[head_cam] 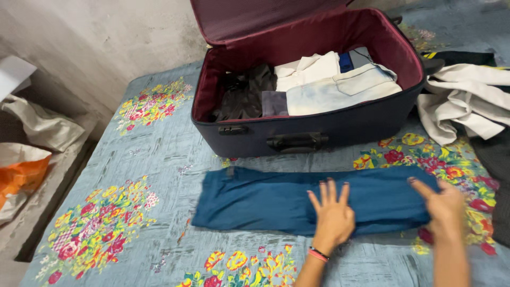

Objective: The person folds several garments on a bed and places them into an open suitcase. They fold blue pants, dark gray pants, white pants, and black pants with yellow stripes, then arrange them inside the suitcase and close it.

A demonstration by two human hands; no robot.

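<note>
Orange bag (20, 175): lying crumpled at far left, beside the bed. Grey-white bag (40, 125): slumping just above it (against the wall). White box corner (11, 74): showing at top left.

Trousers (297, 199) before suitcase (308, 133), on bed (154, 159)

Left hand (332, 215) flat, right hand (445, 204) open
</note>
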